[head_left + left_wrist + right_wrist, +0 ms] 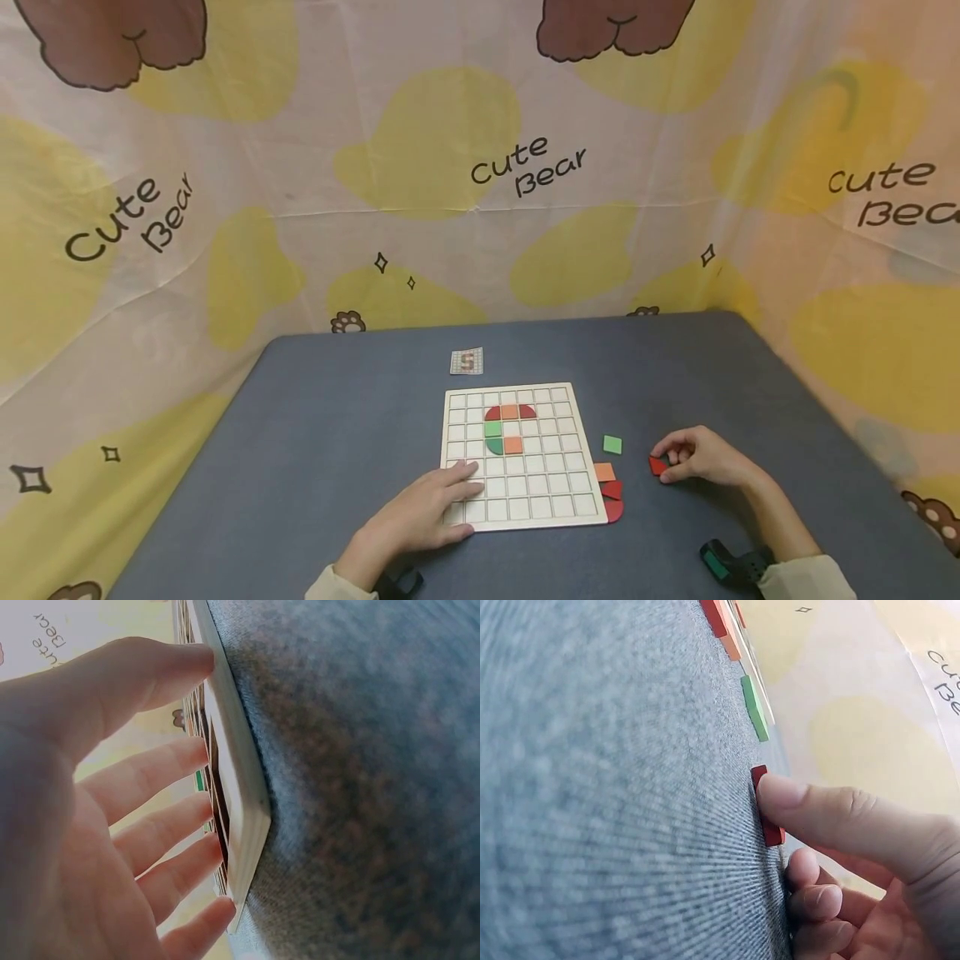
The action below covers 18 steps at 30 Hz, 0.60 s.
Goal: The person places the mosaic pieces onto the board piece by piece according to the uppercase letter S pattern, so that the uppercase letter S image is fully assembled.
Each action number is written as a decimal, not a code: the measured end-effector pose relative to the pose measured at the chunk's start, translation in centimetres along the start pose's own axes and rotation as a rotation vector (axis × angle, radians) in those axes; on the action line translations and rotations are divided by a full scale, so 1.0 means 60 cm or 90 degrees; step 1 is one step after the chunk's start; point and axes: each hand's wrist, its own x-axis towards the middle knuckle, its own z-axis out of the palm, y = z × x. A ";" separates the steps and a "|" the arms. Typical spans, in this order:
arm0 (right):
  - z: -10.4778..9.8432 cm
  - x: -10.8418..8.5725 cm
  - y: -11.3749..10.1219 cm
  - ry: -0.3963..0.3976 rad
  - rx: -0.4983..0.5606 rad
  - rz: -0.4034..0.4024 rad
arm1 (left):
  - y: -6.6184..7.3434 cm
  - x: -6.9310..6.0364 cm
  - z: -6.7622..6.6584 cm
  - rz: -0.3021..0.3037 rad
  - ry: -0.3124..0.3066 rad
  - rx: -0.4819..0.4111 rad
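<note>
My left hand rests spread on the lower left corner of a white grid board, fingers fairly straight; the left wrist view shows the thumb and fingertips on the board's edge. Red, orange and green pieces form a small pattern in the grid, among them a light green square and an orange square. Right of the board, my right hand pinches a red piece at the table surface. In the right wrist view the thumb lies against this red piece, other fingers curled behind.
A light green square lies between board and right hand. An orange piece and red pieces lie at the board's right edge. Behind the board is a small pattern card. A printed cloth hangs behind the blue-grey table.
</note>
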 end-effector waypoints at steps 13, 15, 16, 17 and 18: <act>0.000 0.007 -0.007 0.007 -0.031 0.006 | 0.001 0.000 0.000 -0.015 -0.012 -0.008; 0.001 0.010 -0.009 0.008 -0.036 0.003 | 0.002 0.000 -0.001 -0.020 -0.017 -0.011; 0.001 0.012 -0.010 0.009 -0.039 0.000 | 0.002 0.000 -0.001 -0.021 -0.018 -0.010; 0.002 0.013 -0.012 0.012 -0.041 -0.003 | 0.003 0.000 -0.001 -0.023 -0.018 -0.011; 0.002 0.015 -0.013 0.014 -0.045 -0.006 | 0.003 0.000 -0.002 -0.024 -0.017 -0.012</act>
